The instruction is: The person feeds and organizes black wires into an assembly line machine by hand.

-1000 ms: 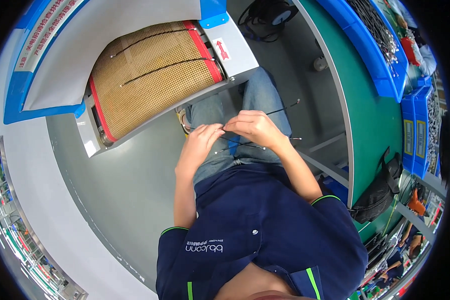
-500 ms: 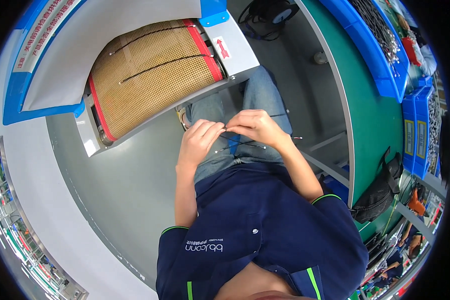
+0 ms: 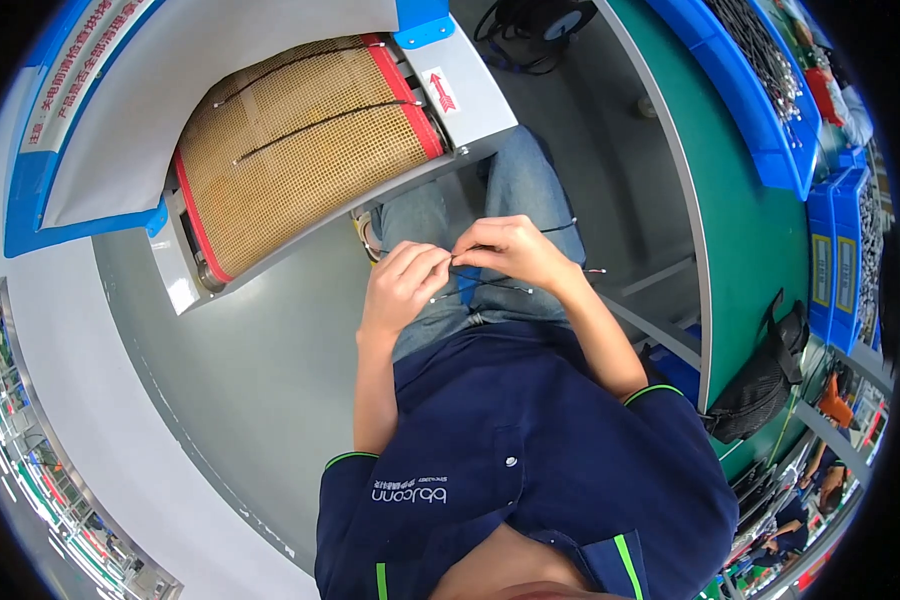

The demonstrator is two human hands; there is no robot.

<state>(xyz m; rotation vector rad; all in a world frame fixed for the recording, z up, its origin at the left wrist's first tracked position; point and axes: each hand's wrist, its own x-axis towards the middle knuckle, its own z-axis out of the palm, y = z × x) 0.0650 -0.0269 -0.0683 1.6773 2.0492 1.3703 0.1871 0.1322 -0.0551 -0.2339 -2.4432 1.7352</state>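
My left hand and my right hand meet above my lap, thumbs and fingertips pinched together. Between the fingertips is a thin black cable; the exact spot they grip is mostly covered by the fingers. Just below, a black cable with small white connector ends lies across my thighs. Part of another dark strand shows beyond my right hand, and a small white and red connector tip sticks out beside my right wrist.
Ahead on the left, a mesh conveyor belt with red edges carries two black cables, under a blue and white machine hood. At right stands a green-topped table with blue bins of cables and a black bag.
Both hands stay pinched together over my lap, with only a slight shift of the fingers and my left wrist. The cables on the belt lie nearly as before.
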